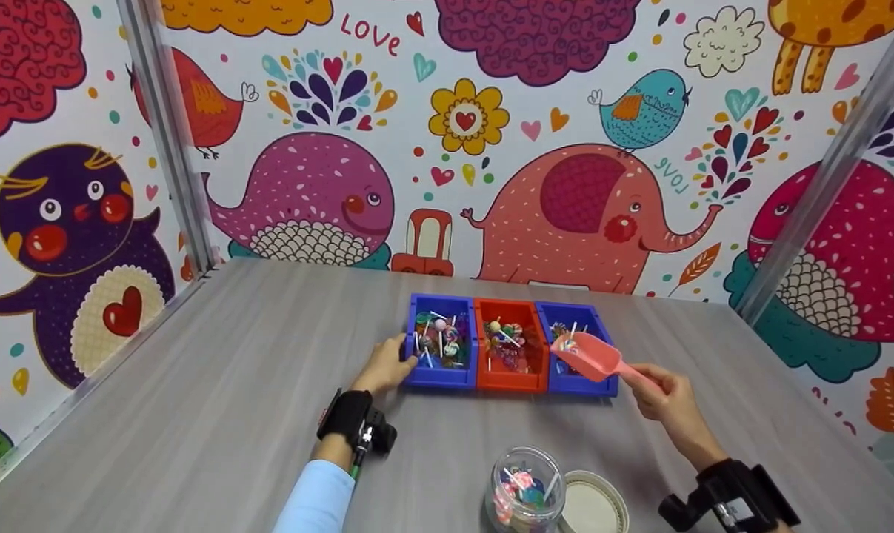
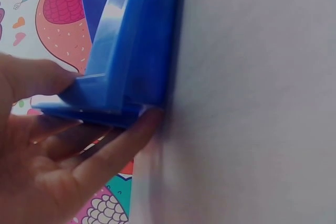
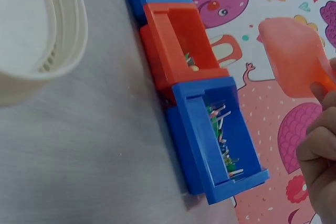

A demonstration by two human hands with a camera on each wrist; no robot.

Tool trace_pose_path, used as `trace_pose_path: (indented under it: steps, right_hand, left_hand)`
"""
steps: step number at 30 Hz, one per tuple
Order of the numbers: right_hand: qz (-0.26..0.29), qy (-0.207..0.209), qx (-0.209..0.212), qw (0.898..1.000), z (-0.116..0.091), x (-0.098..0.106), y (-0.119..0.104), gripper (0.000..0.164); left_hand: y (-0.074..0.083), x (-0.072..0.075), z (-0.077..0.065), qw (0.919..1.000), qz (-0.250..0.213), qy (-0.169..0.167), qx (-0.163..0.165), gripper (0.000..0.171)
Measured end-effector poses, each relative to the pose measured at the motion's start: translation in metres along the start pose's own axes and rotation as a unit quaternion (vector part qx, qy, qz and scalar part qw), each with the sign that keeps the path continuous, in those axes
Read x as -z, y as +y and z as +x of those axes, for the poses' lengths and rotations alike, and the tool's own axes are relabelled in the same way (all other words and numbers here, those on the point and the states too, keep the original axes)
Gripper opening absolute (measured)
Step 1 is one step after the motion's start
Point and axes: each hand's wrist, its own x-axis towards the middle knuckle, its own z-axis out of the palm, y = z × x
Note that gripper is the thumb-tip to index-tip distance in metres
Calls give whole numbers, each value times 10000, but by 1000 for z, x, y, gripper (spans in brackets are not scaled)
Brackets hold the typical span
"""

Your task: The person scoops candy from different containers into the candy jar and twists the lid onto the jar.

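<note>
My left hand grips the side wall of the left blue bin; in the left wrist view its thumb lies over the rim and its fingers against the outside. My right hand holds a pink scoop by the handle, above the right blue bin. At least one lollipop shows in the scoop's front end. Between the blue bins sits a red bin. All three bins stand side by side with small lollipops inside.
A clear jar with lollipops stands at the table's near side, without a lid on it. Beside it lies a round whitish lid. Printed panels rise behind the grey table and at its sides.
</note>
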Motion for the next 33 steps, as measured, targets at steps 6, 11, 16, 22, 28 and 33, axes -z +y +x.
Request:
trace_pose_path:
  steps: [6,11,16,22,28,33]
  right_hand:
    - [106,-220,124,9996,-13,1,-8,19]
    - [46,-724,438,9964,-22,3,-10,21]
    - [56,-1320,684,9889,-29,6,-10,20]
    - [165,-2024,1012,9739,-37,7,-11,22]
    - [-116,-2316,802,9694,-44,5,-16,20]
    - [-273,-2793,953,9551,-44,3,-18,19]
  left_hand:
    - [0,1,-1,10000,10,35,-46,38]
    - [0,1,-2,9999,6,73,-116,40]
    - [0,1,-2,9999,-6,59,-93,40]
    - [-1,1,-1,10000,27,69,-61,41]
    - [0,1,-2,10000,-51,22,1,41]
    - [0,0,-1,9999,-71,62,-70,40]
